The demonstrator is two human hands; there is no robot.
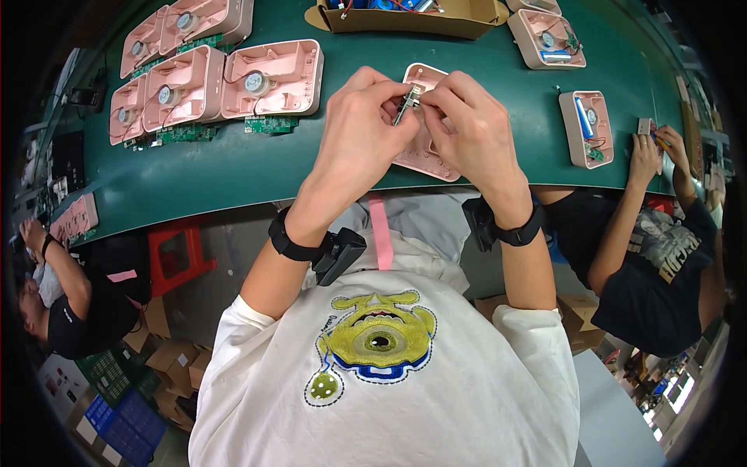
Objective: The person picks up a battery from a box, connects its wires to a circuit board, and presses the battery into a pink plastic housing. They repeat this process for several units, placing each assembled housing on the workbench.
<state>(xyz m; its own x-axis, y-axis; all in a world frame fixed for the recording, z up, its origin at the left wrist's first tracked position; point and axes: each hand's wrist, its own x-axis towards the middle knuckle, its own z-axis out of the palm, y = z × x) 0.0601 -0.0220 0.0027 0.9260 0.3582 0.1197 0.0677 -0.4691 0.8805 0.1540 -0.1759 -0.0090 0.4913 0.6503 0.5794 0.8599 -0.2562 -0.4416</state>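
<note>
My left hand (359, 117) pinches a small green circuit board (402, 109) between thumb and fingers, tilted on edge. At the board's upper end, the fingertips of my right hand (476, 124) are closed in a pinch; whatever they grip there is too small to make out. Below both hands, a pale pink plastic housing (426, 165) lies on the green table (342, 167) near its front edge. My hands hide much of its inside.
At left, several pink housings (272, 66) hold round speakers, with green boards beside them. A cardboard box (412, 23) of blue batteries stands at the back. Pink housings with batteries (587, 128) sit at right. One person (654, 241) works at right, another (85, 288) at left.
</note>
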